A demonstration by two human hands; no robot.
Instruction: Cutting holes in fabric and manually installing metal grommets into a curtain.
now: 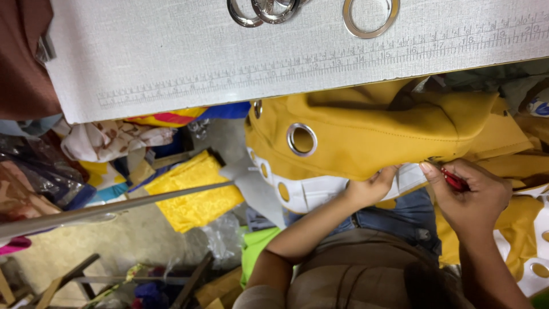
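A mustard-yellow curtain fabric (366, 134) with a metal eyelet ring (301, 139) lies bunched over my lap, below the edge of a table. A white backing band (320, 191) with round holes runs along its lower edge. My left hand (372, 186) pinches the fabric's edge where it meets the white band. My right hand (472, 197) is closed on a small red tool (454, 180), whose tip touches the same edge just right of my left hand.
A grey cloth-covered table (171, 51) with a ruler scale printed along its edge fills the top, and loose metal rings (370, 14) lie on it. Piles of coloured cloth, a bright yellow piece (191, 197), a metal rod (114, 209) and wooden scraps clutter the floor at left.
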